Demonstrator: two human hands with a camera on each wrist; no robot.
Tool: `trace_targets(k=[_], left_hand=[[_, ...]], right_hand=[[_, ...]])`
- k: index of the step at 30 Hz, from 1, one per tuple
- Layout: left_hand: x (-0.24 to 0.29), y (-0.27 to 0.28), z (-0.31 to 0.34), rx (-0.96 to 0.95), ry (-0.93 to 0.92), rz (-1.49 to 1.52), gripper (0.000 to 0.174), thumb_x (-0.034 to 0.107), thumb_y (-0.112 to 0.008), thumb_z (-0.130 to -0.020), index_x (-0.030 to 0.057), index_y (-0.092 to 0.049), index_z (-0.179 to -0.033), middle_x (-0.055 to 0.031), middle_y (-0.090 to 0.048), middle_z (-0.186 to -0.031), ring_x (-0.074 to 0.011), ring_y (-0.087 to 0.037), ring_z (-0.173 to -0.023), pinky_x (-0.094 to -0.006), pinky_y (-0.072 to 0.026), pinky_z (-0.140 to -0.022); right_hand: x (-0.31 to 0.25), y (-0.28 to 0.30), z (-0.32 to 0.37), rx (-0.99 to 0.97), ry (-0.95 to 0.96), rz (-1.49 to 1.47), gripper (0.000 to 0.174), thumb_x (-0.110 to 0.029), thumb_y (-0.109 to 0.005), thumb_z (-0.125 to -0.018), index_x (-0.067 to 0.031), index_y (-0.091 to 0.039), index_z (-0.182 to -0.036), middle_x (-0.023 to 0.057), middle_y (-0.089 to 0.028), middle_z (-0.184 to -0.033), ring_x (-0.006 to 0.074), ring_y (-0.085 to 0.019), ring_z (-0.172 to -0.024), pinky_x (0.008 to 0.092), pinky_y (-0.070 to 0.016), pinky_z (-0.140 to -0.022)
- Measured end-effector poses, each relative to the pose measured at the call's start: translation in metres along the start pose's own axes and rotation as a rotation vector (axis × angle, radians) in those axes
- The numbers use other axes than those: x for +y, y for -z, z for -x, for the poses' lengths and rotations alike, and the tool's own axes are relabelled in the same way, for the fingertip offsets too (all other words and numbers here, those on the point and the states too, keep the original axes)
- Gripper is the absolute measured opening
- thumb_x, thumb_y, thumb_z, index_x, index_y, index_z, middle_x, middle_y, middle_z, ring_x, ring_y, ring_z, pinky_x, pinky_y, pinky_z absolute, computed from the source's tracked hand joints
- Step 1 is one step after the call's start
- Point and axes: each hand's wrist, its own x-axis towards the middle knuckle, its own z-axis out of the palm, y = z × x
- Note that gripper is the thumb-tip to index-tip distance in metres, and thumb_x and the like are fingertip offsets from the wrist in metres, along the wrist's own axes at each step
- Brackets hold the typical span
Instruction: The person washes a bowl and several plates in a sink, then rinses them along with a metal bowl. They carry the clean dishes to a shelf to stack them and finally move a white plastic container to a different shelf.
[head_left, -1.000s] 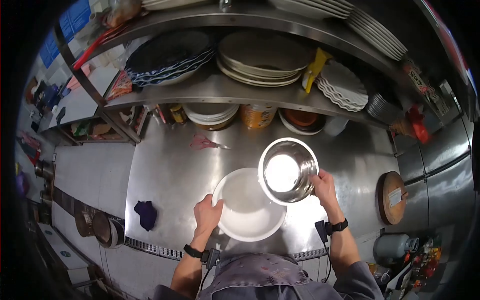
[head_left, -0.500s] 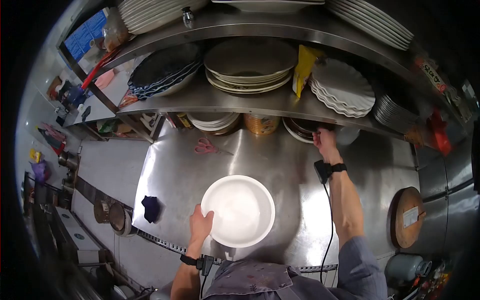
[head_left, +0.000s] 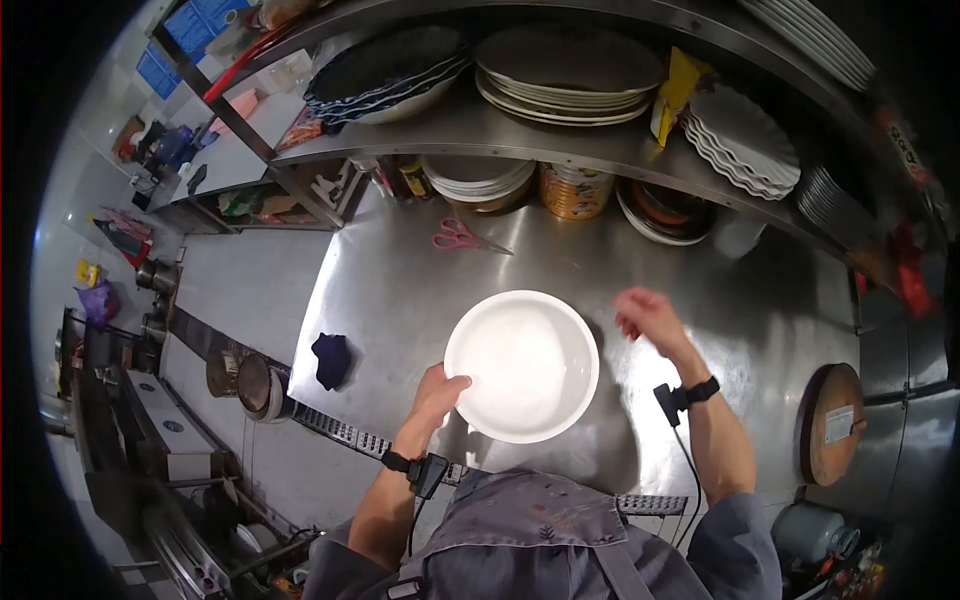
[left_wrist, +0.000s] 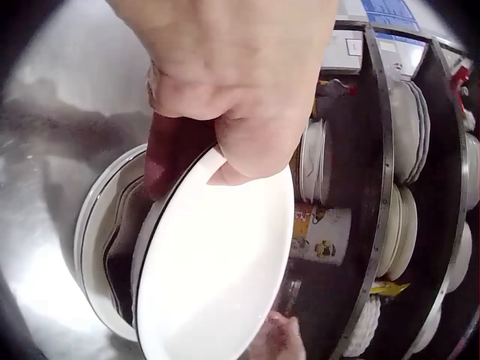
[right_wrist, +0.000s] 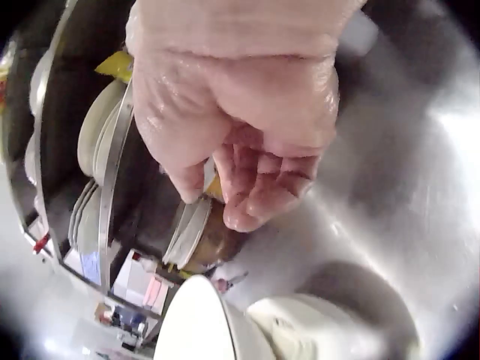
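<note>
My left hand (head_left: pixel 434 393) grips the left rim of a round white bowl (head_left: pixel 521 366), thumb over the inner side. In the left wrist view the bowl (left_wrist: pixel 225 255) tilts, showing a thin dark rim line, and a rounded shape shows behind it; whether that is a reflection or another dish I cannot tell. To the bowl's right, my right hand (head_left: pixel 648 317) hangs above the steel table, apart from the bowl and holding nothing. Its fingers are loosely curled in the right wrist view, where the hand (right_wrist: pixel 240 127) is above the bowl (right_wrist: pixel 201 322).
Pink-handled scissors (head_left: pixel 468 238) lie behind the bowl, a dark cloth (head_left: pixel 331 361) at the left. Under the shelf (head_left: pixel 560 150) stand stacked plates (head_left: pixel 478 178), an orange tin (head_left: pixel 575 191) and brown dishes (head_left: pixel 668 208). A round wooden board (head_left: pixel 830 424) is at the right.
My right hand, which held a metal bowl one second ago, has come back empty from the dishes under the shelf. My left hand keeps its grip on the white bowl.
</note>
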Motion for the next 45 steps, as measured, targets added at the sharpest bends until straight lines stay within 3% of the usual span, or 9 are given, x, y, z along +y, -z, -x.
trace_targets(k=[5,11,17,20,29,34,39,42,45], left_hand=[[0.015,0.001,0.006,-0.091,-0.010,0.084,0.046,0.004,-0.063,-0.079,-0.0120,-0.064,-0.122,-0.0185,-0.073,-0.108,-0.0249,-0.072,-0.094,-0.0350,-0.0584,-0.079],[0.060,0.016,0.036,-0.258,0.179,0.161,0.052,0.012,-0.064,-0.085,-0.0142,-0.058,-0.130,-0.0200,-0.071,-0.118,-0.0274,-0.071,-0.099,-0.0378,-0.0565,-0.093],[0.054,0.019,0.033,-0.231,-0.093,0.369,0.061,0.031,-0.066,-0.100,-0.0070,-0.047,-0.144,-0.0194,-0.064,-0.132,-0.0267,-0.070,-0.110,-0.0380,-0.0597,-0.091],[0.075,0.020,0.049,-0.304,0.057,0.809,0.061,0.027,-0.069,-0.099,-0.0055,-0.046,-0.146,-0.0194,-0.062,-0.137,-0.0261,-0.068,-0.116,-0.0381,-0.0567,-0.098],[0.093,0.037,0.030,-0.236,-0.305,0.132,0.051,0.010,-0.070,-0.089,-0.0077,-0.057,-0.136,-0.0161,-0.070,-0.125,-0.0239,-0.068,-0.112,-0.0351,-0.0542,-0.097],[0.122,0.030,0.041,-0.171,-0.422,-0.038,0.049,0.007,-0.073,-0.089,-0.0002,-0.060,-0.136,-0.0090,-0.071,-0.124,-0.0177,-0.066,-0.109,-0.0323,-0.0513,-0.099],[0.127,0.023,0.046,-0.083,-0.772,-0.186,0.048,0.006,-0.071,-0.093,-0.0002,-0.059,-0.139,-0.0086,-0.070,-0.129,-0.0164,-0.063,-0.117,-0.0321,-0.0484,-0.104],[0.125,0.020,0.048,-0.087,-0.872,-0.146,0.055,0.008,-0.074,-0.091,-0.0016,-0.056,-0.143,-0.0095,-0.068,-0.135,-0.0172,-0.062,-0.122,-0.0323,-0.0465,-0.107],[0.122,0.015,0.056,-0.115,-0.982,-0.014,0.062,0.013,-0.076,-0.089,-0.0020,-0.054,-0.146,-0.0107,-0.065,-0.139,-0.0181,-0.060,-0.127,-0.0327,-0.0444,-0.110]], right_hand=[[0.014,-0.062,0.048,-0.074,-0.037,0.549,0.053,-0.042,-0.075,-0.089,0.0048,-0.065,-0.111,0.0118,-0.068,-0.074,0.0175,-0.066,-0.058,0.0331,-0.0535,-0.055],[-0.034,-0.094,0.093,-0.056,-0.316,-0.078,0.049,-0.011,-0.056,-0.088,0.0113,-0.054,-0.132,0.0192,-0.071,-0.104,0.0238,-0.073,-0.080,0.0331,-0.0601,-0.059],[-0.008,-0.111,0.103,-0.002,-0.164,-0.181,0.055,-0.002,-0.054,-0.085,0.0103,-0.050,-0.139,0.0195,-0.069,-0.115,0.0242,-0.072,-0.092,0.0343,-0.0617,-0.069],[-0.004,-0.126,0.103,0.009,-0.163,-0.292,0.057,0.002,-0.055,-0.085,0.0095,-0.049,-0.140,0.0179,-0.068,-0.121,0.0227,-0.070,-0.100,0.0330,-0.0600,-0.080],[-0.032,-0.120,0.100,0.238,0.290,0.028,0.041,-0.012,-0.063,-0.096,0.0070,-0.056,-0.132,0.0133,-0.071,-0.116,0.0164,-0.066,-0.105,0.0333,-0.0535,-0.092],[-0.050,-0.110,0.104,0.294,0.741,0.044,0.056,-0.001,-0.066,-0.099,-0.0026,-0.049,-0.151,0.0098,-0.065,-0.137,0.0170,-0.062,-0.120,0.0321,-0.0492,-0.104],[-0.056,-0.097,0.113,0.218,0.858,0.061,0.083,-0.049,-0.072,-0.095,0.0029,-0.042,-0.153,0.0188,-0.045,-0.158,0.0260,-0.053,-0.137,0.0388,-0.0455,-0.113],[-0.070,-0.096,0.116,0.338,1.043,0.268,0.059,-0.013,-0.072,-0.096,0.0020,-0.049,-0.149,0.0161,-0.066,-0.136,0.0236,-0.065,-0.122,0.0327,-0.0506,-0.104],[-0.075,-0.101,0.122,0.366,0.999,0.279,0.057,-0.018,-0.070,-0.098,0.0025,-0.050,-0.148,0.0176,-0.064,-0.139,0.0266,-0.066,-0.122,0.0342,-0.0516,-0.104]])
